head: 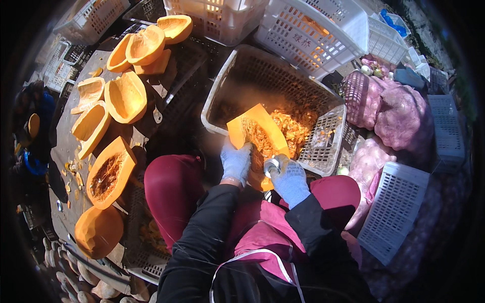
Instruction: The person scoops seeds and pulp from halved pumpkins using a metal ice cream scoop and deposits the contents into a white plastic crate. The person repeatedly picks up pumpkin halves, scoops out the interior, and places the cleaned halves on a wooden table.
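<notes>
A peeled pumpkin piece (278, 132) rests in my gloved left hand (235, 161), tilted over the near rim of a dirty plastic crate (322, 147). Stringy orange pulp and seeds still line its hollow. My gloved right hand (290, 180) grips a round metal scraper (270, 166), whose ring-shaped end touches the pulp near the lower part of the piece. Behind the piece, a heap of scooped pumpkin pulp and seeds (297, 127) lies in the crate.
On the left, a board (62, 151) carries several scraped pumpkin pieces (125, 97) and a pumpkin half with seeds (111, 174). White plastic crates (310, 38) stand behind. Pink mesh sacks (401, 113) and an upturned white basket (394, 212) crowd the right. Another person's gear shows far left.
</notes>
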{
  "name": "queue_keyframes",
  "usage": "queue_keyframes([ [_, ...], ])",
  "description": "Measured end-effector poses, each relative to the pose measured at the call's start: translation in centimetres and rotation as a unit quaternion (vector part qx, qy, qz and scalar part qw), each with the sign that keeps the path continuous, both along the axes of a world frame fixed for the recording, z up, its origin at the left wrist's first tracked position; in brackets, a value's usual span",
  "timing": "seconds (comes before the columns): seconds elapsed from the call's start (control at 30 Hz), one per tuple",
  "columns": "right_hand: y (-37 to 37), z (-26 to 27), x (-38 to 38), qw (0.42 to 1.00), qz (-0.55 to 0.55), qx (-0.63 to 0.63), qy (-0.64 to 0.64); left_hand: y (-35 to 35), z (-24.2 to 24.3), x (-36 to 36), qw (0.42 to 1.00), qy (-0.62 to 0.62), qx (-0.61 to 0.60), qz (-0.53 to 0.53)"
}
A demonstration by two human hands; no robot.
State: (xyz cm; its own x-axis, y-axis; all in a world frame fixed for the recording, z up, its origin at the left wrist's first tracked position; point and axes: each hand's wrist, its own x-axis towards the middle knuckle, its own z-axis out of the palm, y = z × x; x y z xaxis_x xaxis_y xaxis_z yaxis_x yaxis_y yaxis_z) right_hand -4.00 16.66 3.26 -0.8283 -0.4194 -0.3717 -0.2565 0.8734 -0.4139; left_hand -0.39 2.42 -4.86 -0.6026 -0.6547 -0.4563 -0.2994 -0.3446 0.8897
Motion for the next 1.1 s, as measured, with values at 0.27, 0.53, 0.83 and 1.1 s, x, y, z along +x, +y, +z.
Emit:
queue_keyframes([
  [0.27,-1.5,1.2,0.2,0.999,0.037,0.002,-0.04,-0.3,-0.2,-0.2,0.999,-0.034,-0.024,0.001],
  [0.53,-1.1,1.5,-0.8,0.996,0.085,0.041,0.007,-0.7,1.7,0.0,0.998,-0.054,-0.03,-0.018],
  [0.83,-0.7,0.0,-0.6,0.968,0.197,0.143,0.065,-0.3,0.7,-0.3,0.997,-0.047,-0.056,-0.033],
  [1.1,-1.4,2.5,-1.9,0.961,0.255,0.091,0.056,-0.9,1.5,-0.7,0.992,-0.079,-0.086,-0.057],
])
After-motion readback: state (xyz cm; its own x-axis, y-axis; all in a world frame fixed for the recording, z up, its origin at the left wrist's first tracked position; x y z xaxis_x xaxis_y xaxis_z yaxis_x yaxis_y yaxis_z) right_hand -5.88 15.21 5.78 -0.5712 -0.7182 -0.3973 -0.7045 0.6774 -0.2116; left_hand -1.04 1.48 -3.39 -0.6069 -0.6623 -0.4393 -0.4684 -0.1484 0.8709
